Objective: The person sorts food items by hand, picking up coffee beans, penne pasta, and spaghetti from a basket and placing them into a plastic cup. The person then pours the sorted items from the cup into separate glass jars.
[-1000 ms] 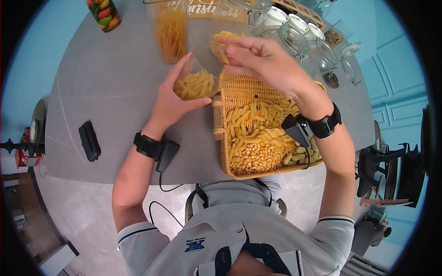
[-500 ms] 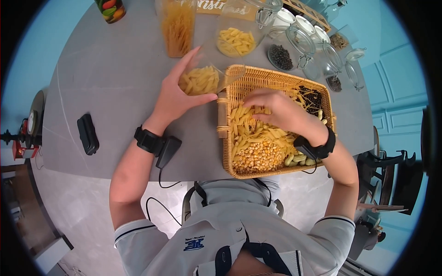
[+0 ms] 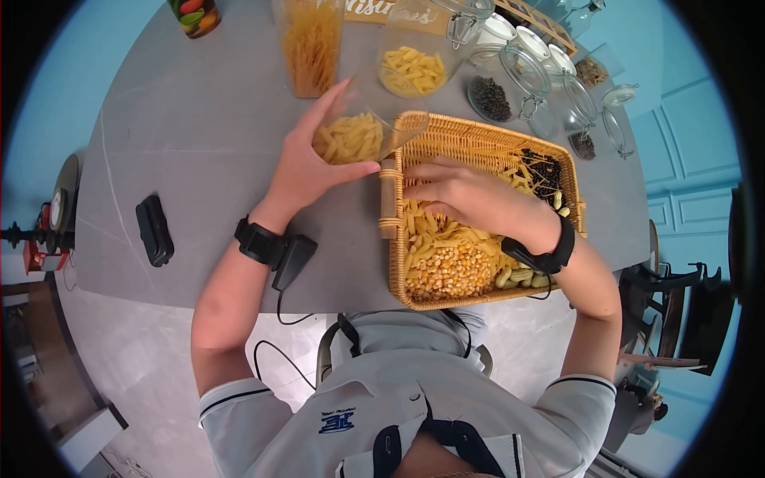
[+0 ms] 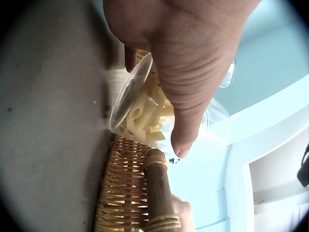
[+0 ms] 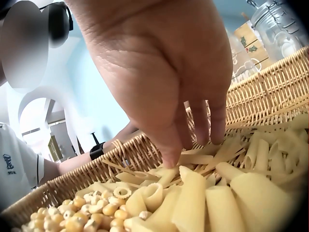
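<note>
My left hand (image 3: 307, 155) grips a clear container (image 4: 136, 93) from its side, thumb and fingers spread round it. Penne (image 3: 351, 137) lies inside, and the container tilts toward the basket's left end. Inside the wicker basket (image 3: 486, 127), my right hand (image 3: 470, 195) reaches down among loose penne (image 5: 190, 198). From the right wrist camera, its thumb and fairly straight fingers point down, tips right at the pasta with a gap between them. Corn kernels (image 3: 448, 271) fill the basket's near left corner, with peanuts (image 3: 519, 277) beside them and black beans (image 3: 543, 171) at the far right.
Behind the basket stand a jar of penne (image 3: 413, 72), a jar with dark beans (image 3: 488, 97), and a tall container of spaghetti (image 3: 311, 56). White lidded pots (image 3: 530, 44) line the back right. A black case (image 3: 154, 231) lies on the grey table (image 3: 207, 191) at left.
My right hand has come down from above the clear container into the basket, then shifted slightly left among the pasta. The left hand keeps holding the container in nearly the same place.
</note>
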Demonstrator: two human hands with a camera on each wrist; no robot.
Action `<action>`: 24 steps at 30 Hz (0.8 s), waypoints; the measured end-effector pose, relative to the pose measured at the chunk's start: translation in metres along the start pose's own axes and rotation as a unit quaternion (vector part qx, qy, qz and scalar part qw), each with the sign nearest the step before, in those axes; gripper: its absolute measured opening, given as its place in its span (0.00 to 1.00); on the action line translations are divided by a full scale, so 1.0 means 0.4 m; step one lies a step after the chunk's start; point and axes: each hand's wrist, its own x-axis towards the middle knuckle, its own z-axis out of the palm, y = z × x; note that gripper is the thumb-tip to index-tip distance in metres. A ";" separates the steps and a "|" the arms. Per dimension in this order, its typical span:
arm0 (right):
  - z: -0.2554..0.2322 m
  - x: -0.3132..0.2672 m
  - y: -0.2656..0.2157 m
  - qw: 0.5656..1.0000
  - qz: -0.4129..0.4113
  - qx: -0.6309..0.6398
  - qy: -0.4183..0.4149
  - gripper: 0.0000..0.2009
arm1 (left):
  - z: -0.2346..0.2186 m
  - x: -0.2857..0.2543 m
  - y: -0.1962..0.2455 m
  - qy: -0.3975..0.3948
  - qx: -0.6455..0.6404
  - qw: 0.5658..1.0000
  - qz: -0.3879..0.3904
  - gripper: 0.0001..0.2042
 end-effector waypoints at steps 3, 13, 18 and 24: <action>0.010 0.003 0.001 0.998 -0.018 -0.068 -0.008 0.20 | 0.002 0.001 -0.004 -0.001 -0.011 1.000 -0.002 0.50; 0.010 -0.007 -0.009 0.995 -0.043 -0.093 0.014 0.16 | 0.001 0.000 -0.003 -0.003 -0.005 1.000 -0.006 0.51; 0.021 -0.008 0.004 0.995 -0.053 -0.085 0.016 0.17 | 0.001 0.001 -0.003 -0.003 -0.005 1.000 -0.003 0.51; -0.016 0.003 -0.014 0.996 -0.034 -0.062 -0.053 0.16 | 0.000 0.002 -0.002 -0.004 0.001 1.000 -0.008 0.51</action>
